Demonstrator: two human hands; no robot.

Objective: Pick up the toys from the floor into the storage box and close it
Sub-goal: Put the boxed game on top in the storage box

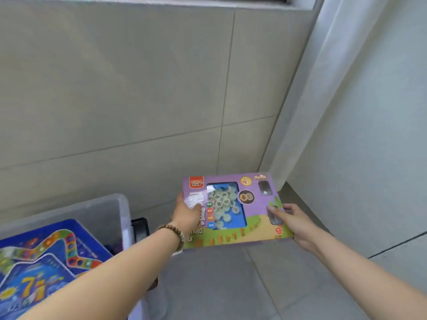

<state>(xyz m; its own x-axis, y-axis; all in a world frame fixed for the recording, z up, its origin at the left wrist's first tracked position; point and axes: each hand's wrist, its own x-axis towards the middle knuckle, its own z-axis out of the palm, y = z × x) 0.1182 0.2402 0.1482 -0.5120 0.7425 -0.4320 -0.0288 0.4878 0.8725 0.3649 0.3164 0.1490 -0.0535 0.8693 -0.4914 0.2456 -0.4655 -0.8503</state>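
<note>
Both hands, the left hand (188, 210) and right hand (292, 219), grip opposite short ends of the purple game box (233, 209), held flat above the floor with its long axis crosswise, while the open storage box (120, 205) lies lower left, nearer the left hand.

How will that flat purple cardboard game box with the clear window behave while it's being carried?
The flat purple cardboard game box probably stays stiff: it spans level between the left hand and right hand without sagging. The round pieces behind its window look loose, so they may slide and shift the weight if tilted.
</note>
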